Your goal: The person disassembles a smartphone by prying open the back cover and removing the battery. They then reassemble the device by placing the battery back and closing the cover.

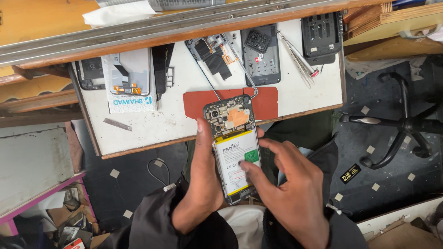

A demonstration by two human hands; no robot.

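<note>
Both hands hold opened phone (233,147) lengthwise, camera-end away.

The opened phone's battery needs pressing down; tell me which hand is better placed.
Probably the right hand: its fingertips already rest on the white battery, free to press. The left hand grips the opened phone along its edge, steadying it.

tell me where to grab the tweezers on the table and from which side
Grip the tweezers around the middle of the two long metal arms, pinching across their narrow width and coming from above. They lie flat on the white table, slanting from upper left down to a red-marked end at lower right, between two opened phone shells, so there is little room for a sideways approach. Both hands are busy with the opened phone.
</note>
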